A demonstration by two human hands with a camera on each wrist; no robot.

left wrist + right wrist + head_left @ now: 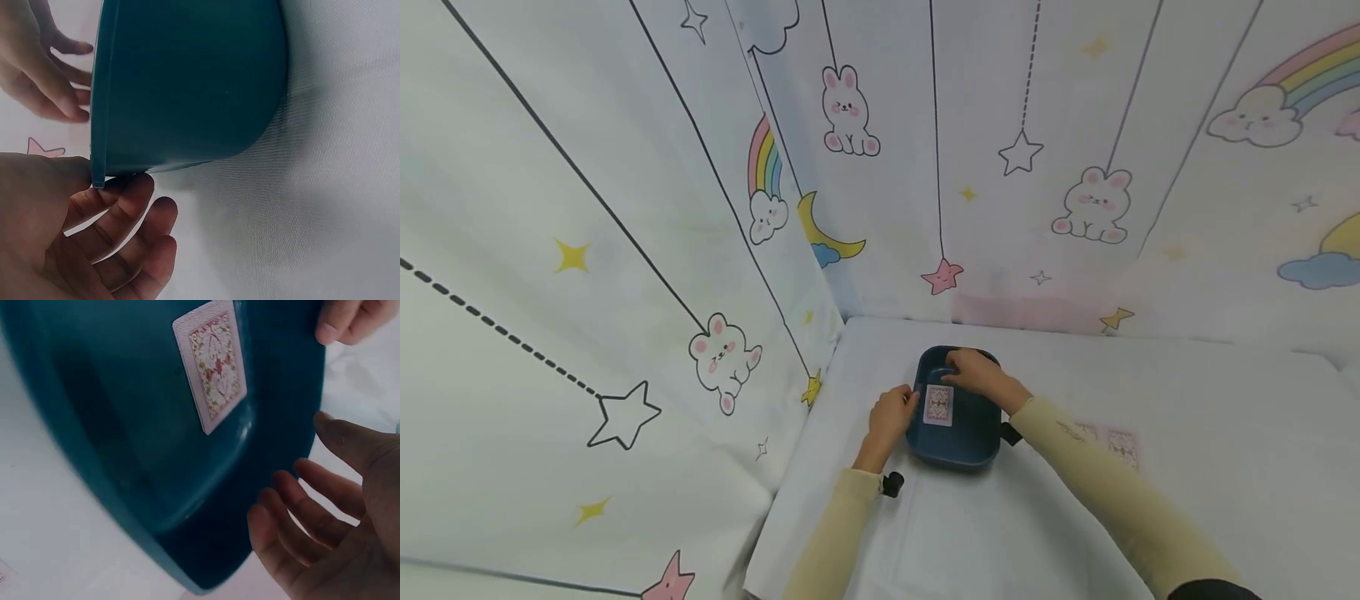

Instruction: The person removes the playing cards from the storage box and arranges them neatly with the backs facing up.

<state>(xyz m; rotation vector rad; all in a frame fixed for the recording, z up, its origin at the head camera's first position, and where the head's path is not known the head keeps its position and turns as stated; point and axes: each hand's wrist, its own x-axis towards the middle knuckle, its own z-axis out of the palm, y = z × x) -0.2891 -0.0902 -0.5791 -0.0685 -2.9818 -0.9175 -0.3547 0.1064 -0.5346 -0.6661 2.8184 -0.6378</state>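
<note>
A dark teal plastic tub [955, 454] stands on the white table. Inside it lies a playing card [219, 365], its red patterned back facing up. My left hand [891, 417] grips the tub's left rim; in the left wrist view the thumb is at the inner side of the rim, the fingers along the outer wall. Over the far end of the tub is my right hand [979, 373], its fingers loosely bent and apart. In the right wrist view nothing lies between those fingers [294, 506].
Two more patterned cards [1123, 448] lie on the table [1240, 500] right of the tub, one partly covered by the right sleeve [1097, 483]. White cloth walls [1000, 100] with printed rabbits and stars rise at the back and left.
</note>
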